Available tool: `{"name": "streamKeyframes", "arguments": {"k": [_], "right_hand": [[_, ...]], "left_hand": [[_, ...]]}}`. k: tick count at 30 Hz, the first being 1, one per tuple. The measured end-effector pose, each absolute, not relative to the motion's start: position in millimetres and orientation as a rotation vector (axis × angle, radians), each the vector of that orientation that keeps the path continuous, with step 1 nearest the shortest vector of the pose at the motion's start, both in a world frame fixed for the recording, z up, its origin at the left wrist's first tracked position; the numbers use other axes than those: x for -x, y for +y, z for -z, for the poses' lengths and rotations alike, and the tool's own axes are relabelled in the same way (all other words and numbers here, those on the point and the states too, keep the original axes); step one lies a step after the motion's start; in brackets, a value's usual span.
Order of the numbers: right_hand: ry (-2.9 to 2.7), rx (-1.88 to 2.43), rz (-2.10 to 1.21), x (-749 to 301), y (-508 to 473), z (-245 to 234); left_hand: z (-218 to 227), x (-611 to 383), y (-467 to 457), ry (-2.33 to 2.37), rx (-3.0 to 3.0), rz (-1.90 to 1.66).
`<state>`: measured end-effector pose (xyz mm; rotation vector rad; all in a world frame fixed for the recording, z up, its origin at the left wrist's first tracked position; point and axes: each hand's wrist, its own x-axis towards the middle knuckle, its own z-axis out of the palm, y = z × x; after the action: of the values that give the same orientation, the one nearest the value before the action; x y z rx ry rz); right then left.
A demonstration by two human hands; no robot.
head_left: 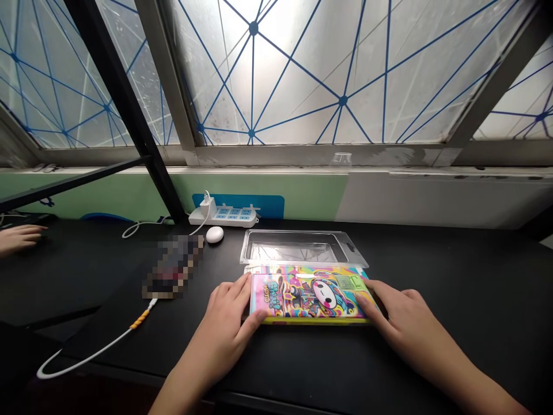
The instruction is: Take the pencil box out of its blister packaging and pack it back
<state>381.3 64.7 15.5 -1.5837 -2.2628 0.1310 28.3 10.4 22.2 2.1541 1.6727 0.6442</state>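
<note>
A flat colourful package (309, 297) with a cartoon panda print lies on the black desk (453, 300) in front of me. My left hand (228, 317) grips its left end, fingers curled over the edge and thumb on the front side. My right hand (397, 314) holds its right end, fingers laid over the corner. Just behind the package lies a clear plastic blister cover (298, 248), turned hollow side up.
A white power strip (224, 216) with a plugged charger sits at the wall, a white mouse (215, 234) before it. A blurred phone (173, 266) on a white cable (95, 351) lies at left. Another person's hand (19, 236) rests at the far left.
</note>
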Motion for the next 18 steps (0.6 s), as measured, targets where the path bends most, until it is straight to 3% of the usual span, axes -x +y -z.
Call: {"name": "streamKeyframes", "arguments": {"k": [7,13,18], "right_hand": [[-2.246,1.396,0.462,-366.7,60.6,-19.0],[-2.482,1.166,0.156,-319.3,68.9,-36.1],[-2.501,1.171,0.099,-282.8,80.8,-39.0]], "left_hand": [[-21.0,-27.7,7.1,1.678,-1.998,-0.731],[-18.6,-26.7,6.9,1.629,-1.986,-0.769],[-20.0,-26.3,6.9,1.629,-1.967,-0.772]]}}
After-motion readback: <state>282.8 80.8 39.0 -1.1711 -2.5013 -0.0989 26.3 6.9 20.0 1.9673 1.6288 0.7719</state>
